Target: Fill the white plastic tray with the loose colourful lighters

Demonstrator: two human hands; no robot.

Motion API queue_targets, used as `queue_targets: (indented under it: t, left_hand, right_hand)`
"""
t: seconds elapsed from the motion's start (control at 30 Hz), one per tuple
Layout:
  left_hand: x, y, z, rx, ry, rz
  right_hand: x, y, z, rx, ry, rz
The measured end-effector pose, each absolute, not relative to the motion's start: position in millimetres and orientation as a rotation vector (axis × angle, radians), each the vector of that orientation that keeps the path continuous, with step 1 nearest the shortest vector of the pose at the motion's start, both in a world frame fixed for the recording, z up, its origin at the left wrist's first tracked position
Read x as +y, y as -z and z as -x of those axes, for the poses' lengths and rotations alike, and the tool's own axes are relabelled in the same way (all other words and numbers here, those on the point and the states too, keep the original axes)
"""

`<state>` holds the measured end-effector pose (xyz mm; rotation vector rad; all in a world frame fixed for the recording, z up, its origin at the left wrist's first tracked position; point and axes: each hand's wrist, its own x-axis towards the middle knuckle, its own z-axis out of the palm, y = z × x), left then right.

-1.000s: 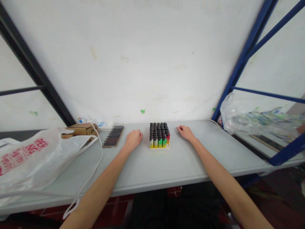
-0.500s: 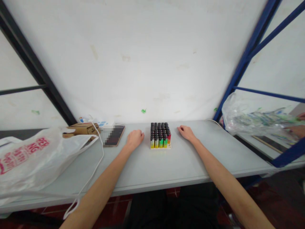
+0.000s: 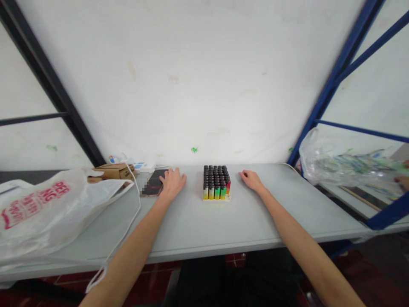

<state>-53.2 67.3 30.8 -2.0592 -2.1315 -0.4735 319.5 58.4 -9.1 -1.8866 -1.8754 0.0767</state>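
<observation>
In the middle of the grey table stands a block of upright lighters with black tops and yellow, green and red bodies. They sit in a pale tray, whose front right corner shows bare. To their left, my left hand has its fingers spread and holds nothing. Its fingertips overlap the right edge of a dark tablet or phone; whether they touch it I cannot tell. My right hand rests on the table right of the lighters, fingers curled in, and nothing shows in it.
A white plastic bag covers the table's left end, with a cardboard box behind it. A white cable runs down to the front edge. On the right, beyond a blue frame, lie clear plastic bags and another person's hand.
My left hand has opened from a fist and moved left to the tablet's edge. My right hand stays put. The view has shifted slightly.
</observation>
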Motion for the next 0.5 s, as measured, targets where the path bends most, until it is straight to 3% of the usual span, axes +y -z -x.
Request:
queue_targets:
  t: [0.23, 0.5]
  left_hand:
    - [57.0, -30.0, 39.9, -2.042, 0.476, 2.071]
    - [59.9, -29.8, 19.2, -1.715, 0.88, 2.588]
  right_hand:
    - [56.4, 7.2, -318.0, -1.843, -0.097, 1.865]
    - [49.1, 3.5, -293.7, -1.782, -0.245, 1.594]
